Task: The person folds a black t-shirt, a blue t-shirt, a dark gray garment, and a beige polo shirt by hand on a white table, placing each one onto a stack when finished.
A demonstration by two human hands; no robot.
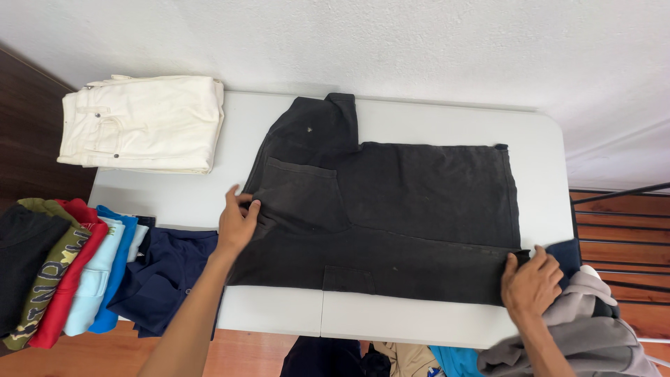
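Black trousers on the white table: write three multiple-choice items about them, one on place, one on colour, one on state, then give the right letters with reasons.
1. Where does the left hand grip the black trousers?
A. at the waist end
B. at the leg hems
C. nowhere

2. What colour is the folded garment at the table's far left corner?
A. red
B. cream white
C. navy

3. How do the trousers lie?
A. crumpled in a ball
B. hanging off a chair
C. flat, legs laid together

Answers: 1 A, its fingers pinch cloth beside the back pocket; the right hand holds the hems. 2 B, it is pale throughout. 3 C, they are spread across the tabletop.
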